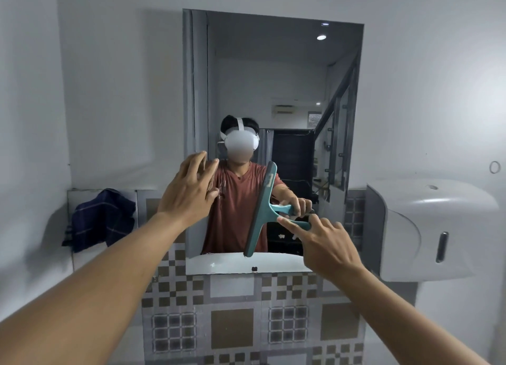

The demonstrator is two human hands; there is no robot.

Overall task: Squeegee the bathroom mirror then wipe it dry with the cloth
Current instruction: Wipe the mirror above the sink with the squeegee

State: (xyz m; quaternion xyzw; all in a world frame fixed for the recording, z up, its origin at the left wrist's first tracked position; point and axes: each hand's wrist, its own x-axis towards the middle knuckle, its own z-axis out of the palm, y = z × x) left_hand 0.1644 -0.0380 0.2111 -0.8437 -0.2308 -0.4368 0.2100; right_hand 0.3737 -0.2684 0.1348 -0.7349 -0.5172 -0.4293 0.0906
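A tall frameless mirror [273, 71] hangs on the white wall ahead. My right hand [325, 244] grips the handle of a teal squeegee [261, 208], whose long blade stands almost upright, slightly tilted, against the lower middle of the glass, its bottom end near the mirror's lower edge. My left hand [189, 189] is raised at the mirror's left edge with fingers spread and nothing in it. A dark blue checked cloth [102, 219] hangs over a ledge on the wall to the left of the mirror.
A white dispenser [427, 227] juts from the wall right of the mirror. Patterned brown and grey tiles [232, 323] cover the wall below. A person's reflection fills the mirror's lower half.
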